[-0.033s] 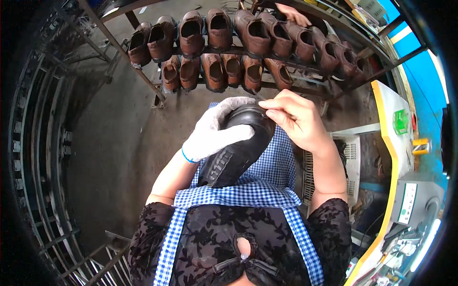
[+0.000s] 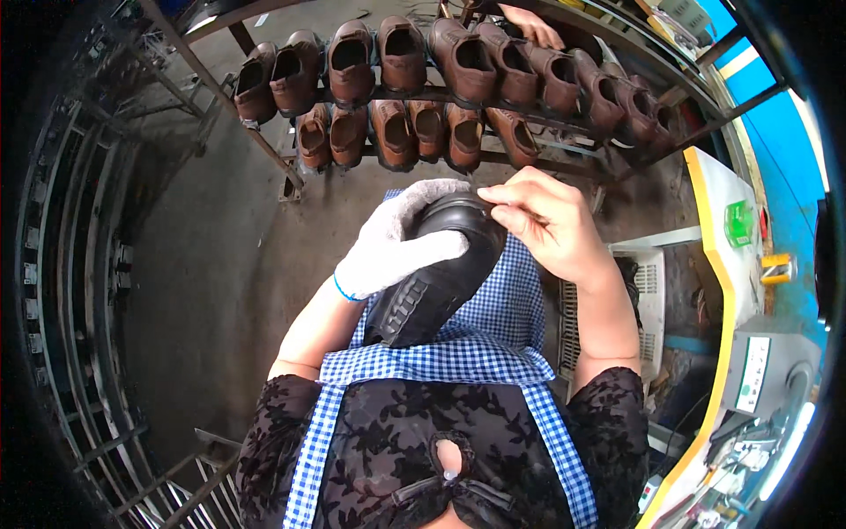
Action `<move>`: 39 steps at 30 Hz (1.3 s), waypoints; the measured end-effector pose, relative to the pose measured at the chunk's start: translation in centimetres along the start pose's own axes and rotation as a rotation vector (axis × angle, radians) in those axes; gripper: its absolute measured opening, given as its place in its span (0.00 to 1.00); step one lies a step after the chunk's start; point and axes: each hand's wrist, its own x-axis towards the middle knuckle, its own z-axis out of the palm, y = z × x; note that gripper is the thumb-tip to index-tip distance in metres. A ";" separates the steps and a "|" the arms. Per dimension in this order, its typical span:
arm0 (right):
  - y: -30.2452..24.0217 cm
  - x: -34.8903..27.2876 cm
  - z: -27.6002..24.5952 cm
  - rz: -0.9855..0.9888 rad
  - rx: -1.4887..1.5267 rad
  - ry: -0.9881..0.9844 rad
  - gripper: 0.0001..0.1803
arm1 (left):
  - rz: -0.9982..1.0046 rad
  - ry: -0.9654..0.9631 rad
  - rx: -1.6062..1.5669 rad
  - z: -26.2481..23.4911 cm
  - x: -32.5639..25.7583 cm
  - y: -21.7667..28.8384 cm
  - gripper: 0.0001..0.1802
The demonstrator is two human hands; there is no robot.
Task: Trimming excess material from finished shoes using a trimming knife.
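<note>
A black shoe (image 2: 441, 264) is held in front of my apron, tilted, with its chunky treaded sole edge facing me. My left hand (image 2: 388, 238), in a white knit glove with a blue cuff, wraps round the shoe, its thumb lying across the near side. My bare right hand (image 2: 551, 220) is at the shoe's upper right end. Its thumb and forefinger are pinched together right by the rim there. Whatever may be between those fingertips is too small to make out.
Brown shoes (image 2: 351, 66) stand in two rows on a metal rack (image 2: 207, 84) ahead. Another person's hand (image 2: 533, 28) reaches in behind it. To the right are a white plastic crate (image 2: 652, 304) and a yellow-edged table (image 2: 724, 282). Metal racking (image 2: 79, 291) lines the left.
</note>
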 end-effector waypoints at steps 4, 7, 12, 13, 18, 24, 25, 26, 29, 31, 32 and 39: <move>0.1 -1.0 -1.2 -0.055 -0.146 -0.024 0.16 | -0.012 -0.042 0.061 0.4 0.7 -0.3 0.37; -1.2 -1.4 -2.1 -0.047 -0.266 -0.080 0.19 | 0.005 -0.089 0.107 0.7 1.1 -1.2 0.37; -3.7 -1.7 -3.2 -0.038 -0.554 -0.271 0.12 | 0.062 -0.165 0.300 1.8 1.9 -1.2 0.35; -3.9 -1.8 -3.2 0.012 -0.619 -0.331 0.13 | 0.096 -0.191 0.395 2.1 1.9 -1.1 0.35; -2.7 -2.5 -2.8 0.126 -0.625 -0.388 0.16 | 0.184 -0.171 0.515 3.0 2.2 -1.4 0.33; -0.5 -4.7 -1.5 0.216 -0.248 -0.048 0.15 | 0.146 -0.184 0.433 3.1 2.1 -1.8 0.34; -0.3 -4.9 -1.4 0.219 -0.247 -0.051 0.15 | 0.145 -0.181 0.438 3.1 2.1 -1.9 0.34; -0.3 -5.1 -1.4 0.228 -0.195 -0.023 0.15 | 0.105 -0.181 0.405 3.2 2.1 -2.1 0.35; 0.4 -5.7 -0.8 0.246 -0.115 0.025 0.14 | -0.090 -0.216 0.317 3.2 1.8 -1.4 0.38; 0.7 -6.1 -0.5 0.291 -0.013 0.050 0.13 | -0.098 -0.217 0.314 3.1 1.5 -1.4 0.38; 0.9 -6.3 -0.4 0.295 -0.012 0.049 0.13 | -0.103 -0.212 0.312 3.1 1.4 -1.4 0.37; 3.7 -6.8 0.1 0.401 0.370 0.056 0.07 | -0.125 -0.166 0.146 3.2 1.8 -2.6 0.32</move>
